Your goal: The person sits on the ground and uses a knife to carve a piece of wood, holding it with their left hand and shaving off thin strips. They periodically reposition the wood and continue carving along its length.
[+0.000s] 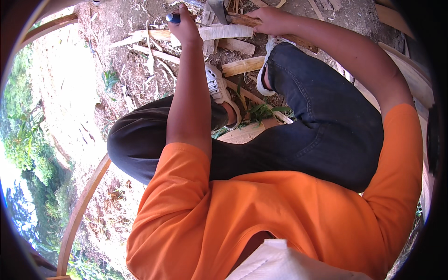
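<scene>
At the top of the head view my left hand (185,29) is closed around a blue cylindrical handle (173,18), its thumb pointing up. What the handle belongs to I cannot make out. My right hand (272,21) is wrapped round the wooden handle (242,19) of a hatchet-like tool, whose grey metal head (216,11) points left toward my left hand. Just below the head lies a pale, shaved wood piece (226,31), running sideways between my two hands. Whether my left hand also touches this wood is hidden.
Wood shavings and strips (161,55) litter the ground at my feet. A short wood block (243,66) lies between my shoes (218,84). Boards (410,74) stand along the right edge. A curved wooden post (84,210) rises at the left, with greenery (32,135) beyond.
</scene>
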`<state>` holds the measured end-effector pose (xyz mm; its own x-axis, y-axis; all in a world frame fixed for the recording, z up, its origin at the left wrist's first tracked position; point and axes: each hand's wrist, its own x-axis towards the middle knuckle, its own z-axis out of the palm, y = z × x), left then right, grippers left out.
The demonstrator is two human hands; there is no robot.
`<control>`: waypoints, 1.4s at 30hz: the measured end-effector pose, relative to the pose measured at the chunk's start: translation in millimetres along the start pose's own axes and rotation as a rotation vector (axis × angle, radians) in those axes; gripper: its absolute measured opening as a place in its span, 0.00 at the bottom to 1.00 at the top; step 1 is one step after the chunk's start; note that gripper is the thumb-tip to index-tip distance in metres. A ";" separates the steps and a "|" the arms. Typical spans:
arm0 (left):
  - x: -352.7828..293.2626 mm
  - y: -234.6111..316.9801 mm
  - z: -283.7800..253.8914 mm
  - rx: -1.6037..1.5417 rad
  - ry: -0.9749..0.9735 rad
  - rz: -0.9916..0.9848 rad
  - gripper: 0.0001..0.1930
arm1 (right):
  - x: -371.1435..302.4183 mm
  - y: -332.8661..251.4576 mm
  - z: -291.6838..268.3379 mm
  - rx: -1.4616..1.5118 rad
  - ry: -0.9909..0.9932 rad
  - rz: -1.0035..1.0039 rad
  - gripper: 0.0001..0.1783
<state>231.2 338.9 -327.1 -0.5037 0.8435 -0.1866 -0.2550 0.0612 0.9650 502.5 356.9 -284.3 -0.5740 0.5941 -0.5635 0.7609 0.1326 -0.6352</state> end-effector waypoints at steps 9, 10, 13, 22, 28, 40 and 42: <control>1.5 -3.4 -1.3 -0.028 0.020 0.023 0.16 | -1.5 0.1 -0.1 0.022 -0.010 0.010 0.33; 1.7 -2.5 -1.9 -0.025 0.022 0.018 0.16 | -2.1 -0.9 -0.9 0.025 -0.011 0.004 0.33; 6.2 -4.7 -6.1 -0.072 0.012 0.008 0.14 | -3.1 -3.3 -2.1 0.043 -0.012 0.005 0.34; 3.1 3.4 -4.5 -0.177 0.290 -0.129 0.15 | -3.5 -1.2 0.3 0.039 -0.029 0.048 0.34; -2.5 8.6 -3.8 -0.188 0.281 -0.159 0.14 | -3.8 -0.1 1.0 0.040 -0.037 0.046 0.34; -2.3 -4.9 4.2 -0.004 0.044 -0.007 0.15 | -3.6 -3.2 -1.6 0.040 -0.036 0.057 0.33; -6.3 -6.8 6.2 0.039 0.016 0.025 0.16 | -6.0 -8.9 -5.8 0.024 -0.016 0.073 0.33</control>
<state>241.2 336.5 -331.3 -0.5224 0.8366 -0.1652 -0.2101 0.0615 0.9757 500.9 356.7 -272.2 -0.5221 0.5885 -0.6173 0.7935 0.0699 -0.6045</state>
